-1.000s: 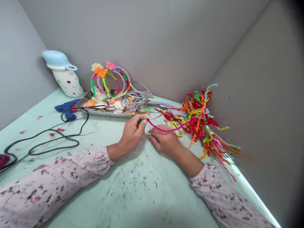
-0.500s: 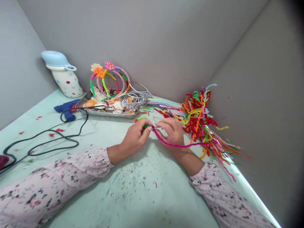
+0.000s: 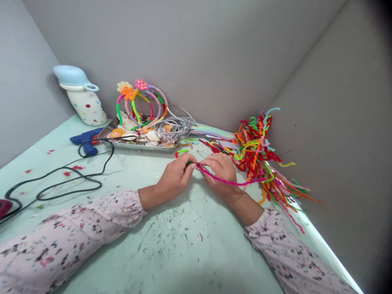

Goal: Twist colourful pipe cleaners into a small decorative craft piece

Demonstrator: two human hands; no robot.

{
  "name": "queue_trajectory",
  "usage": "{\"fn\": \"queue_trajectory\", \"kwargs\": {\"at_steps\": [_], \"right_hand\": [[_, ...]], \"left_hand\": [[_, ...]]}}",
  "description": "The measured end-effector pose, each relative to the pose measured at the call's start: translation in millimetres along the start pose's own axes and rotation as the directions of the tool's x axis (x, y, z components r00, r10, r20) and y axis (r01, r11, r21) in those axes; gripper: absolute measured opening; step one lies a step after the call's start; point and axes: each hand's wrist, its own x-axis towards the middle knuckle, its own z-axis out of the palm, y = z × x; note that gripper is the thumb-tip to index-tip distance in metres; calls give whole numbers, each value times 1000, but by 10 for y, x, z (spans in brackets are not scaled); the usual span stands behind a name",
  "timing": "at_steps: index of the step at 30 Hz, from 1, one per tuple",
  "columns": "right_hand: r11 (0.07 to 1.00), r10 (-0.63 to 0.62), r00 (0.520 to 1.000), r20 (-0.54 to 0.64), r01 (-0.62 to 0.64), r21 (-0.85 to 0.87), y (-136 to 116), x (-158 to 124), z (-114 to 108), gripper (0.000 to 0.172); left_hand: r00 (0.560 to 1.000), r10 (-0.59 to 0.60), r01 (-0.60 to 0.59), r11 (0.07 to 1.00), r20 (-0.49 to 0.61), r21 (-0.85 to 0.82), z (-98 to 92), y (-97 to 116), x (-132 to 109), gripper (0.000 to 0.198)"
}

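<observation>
My left hand (image 3: pixel 175 176) pinches a green pipe cleaner (image 3: pixel 183 151) whose curled end sticks up past my fingers. My right hand (image 3: pixel 221 173) pinches a magenta pipe cleaner (image 3: pixel 235 182) right where it meets the green one. The magenta strand trails off to the right toward a tangled pile of coloured pipe cleaners (image 3: pixel 259 153). Both hands rest low over the pale green table (image 3: pixel 171 245), fingertips almost touching.
A metal tray (image 3: pixel 143 145) at the back holds pipe-cleaner headbands (image 3: pixel 142 102), grey wire hoops (image 3: pixel 174 126) and shells. A blue glue gun (image 3: pixel 85 139) with a black cord (image 3: pixel 61 179) lies left. A white dotted jug (image 3: pixel 82 98) stands in the corner. Scraps litter the table.
My right hand rose from lying flat on the table and closed on the magenta strand next to my left fingers. The strand's free end swung down and right.
</observation>
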Motion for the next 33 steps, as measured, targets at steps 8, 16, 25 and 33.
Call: {"fn": "queue_trajectory", "kwargs": {"at_steps": [8,16,25,33], "right_hand": [[999,44,998,52,-45,19,0,-4,-1,9],[979,151,986,74,-160,124,-7,-23,32,13],[924,243,951,190,-287,254,5,-6,27,13],[875,271,930,247,-345,339,2,5,4,11]], "left_hand": [[999,21,-22,999,31,32,10,-21,2,11],[996,78,-81,993,41,83,21,-53,5,11],[995,69,-75,992,66,102,24,-69,9,13],[995,68,-75,991,68,110,29,-76,8,12]]}}
